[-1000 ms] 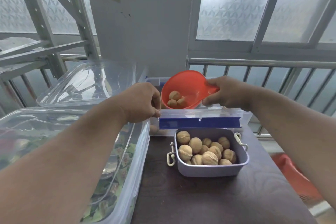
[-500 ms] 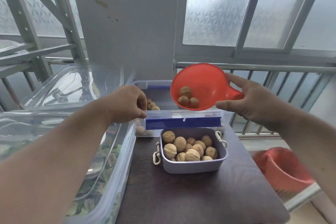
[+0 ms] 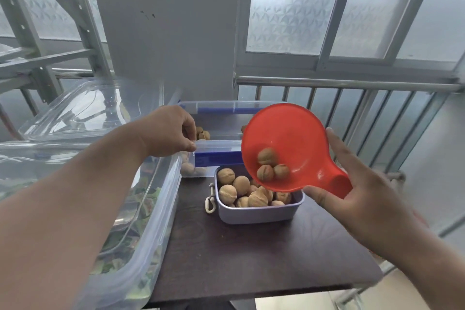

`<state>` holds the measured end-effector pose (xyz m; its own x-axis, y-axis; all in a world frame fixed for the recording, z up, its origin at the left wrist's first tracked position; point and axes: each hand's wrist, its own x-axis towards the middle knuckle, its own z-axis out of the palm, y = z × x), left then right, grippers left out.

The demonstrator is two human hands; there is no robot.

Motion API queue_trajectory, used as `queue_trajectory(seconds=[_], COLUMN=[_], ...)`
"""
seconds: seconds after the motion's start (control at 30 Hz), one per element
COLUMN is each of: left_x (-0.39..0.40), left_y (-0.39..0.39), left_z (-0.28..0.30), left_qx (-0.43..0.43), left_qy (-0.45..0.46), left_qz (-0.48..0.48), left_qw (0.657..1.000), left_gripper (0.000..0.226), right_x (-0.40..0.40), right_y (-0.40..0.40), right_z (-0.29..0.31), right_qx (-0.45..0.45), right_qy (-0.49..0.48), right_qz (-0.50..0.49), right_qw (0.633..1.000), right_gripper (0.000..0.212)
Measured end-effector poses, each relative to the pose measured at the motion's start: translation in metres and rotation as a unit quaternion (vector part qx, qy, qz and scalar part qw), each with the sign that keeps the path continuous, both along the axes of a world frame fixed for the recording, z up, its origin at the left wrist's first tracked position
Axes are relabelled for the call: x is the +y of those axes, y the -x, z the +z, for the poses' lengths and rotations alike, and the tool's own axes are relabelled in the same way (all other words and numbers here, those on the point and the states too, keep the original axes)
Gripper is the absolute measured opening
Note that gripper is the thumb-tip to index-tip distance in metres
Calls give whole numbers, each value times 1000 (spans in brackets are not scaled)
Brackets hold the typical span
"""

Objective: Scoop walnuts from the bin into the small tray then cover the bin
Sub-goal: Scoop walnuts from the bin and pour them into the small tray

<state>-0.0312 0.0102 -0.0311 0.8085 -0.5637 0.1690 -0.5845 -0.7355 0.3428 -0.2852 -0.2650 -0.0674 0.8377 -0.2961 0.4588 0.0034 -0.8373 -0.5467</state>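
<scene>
My right hand grips the handle of a red scoop, tilted over the tray with three walnuts in its bowl. My left hand pinches the near rim of the clear bin at the counter's far edge. I judge this the pouring step: next I must tip the scoop further, gently, since the grey tray, mid-counter, looks nearly full. The bin is uncovered, few walnuts showing; its lid I cannot identify.

Red scoop moved above small tray, tilted
</scene>
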Motion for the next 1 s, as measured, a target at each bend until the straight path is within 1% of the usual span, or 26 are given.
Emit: queue_trajectory(seconds=[0.07,0.17,0.33,0.43,0.63,0.77,0.9,1.0], left_x=[0,0,0,0,0,0,-1,0], left_y=[1,1,2,3,2,3,3,3], left_z=[0,1,1,1,1,2,1,2], left_qx=[0,3,4,4,6,6,10,6], left_qy=[-3,-2,-1,0,1,3,7,4], left_qz=[2,1,-2,-4,-5,-6,-9,-11], left_qw=[1000,1000,1000,1000,1000,1000,1000,1000], left_gripper=[16,15,13,13,15,15,16,14], right_x=[3,9,12,10,7,8,5,5], right_y=[6,9,8,8,6,6,8,8], right_z=[-14,-29,-27,-21,-22,-23,-21,-21], right_qx=[0,-7,-58,-60,-64,-71,-98,-95], right_qy=[29,47,182,225,249,237,236,238], right_qz=[-7,-23,-25,-33,-29,-39,-39,-31], right_qw=[1000,999,981,972,966,968,966,966], right_gripper=[110,113,115,115,115,109,106,107])
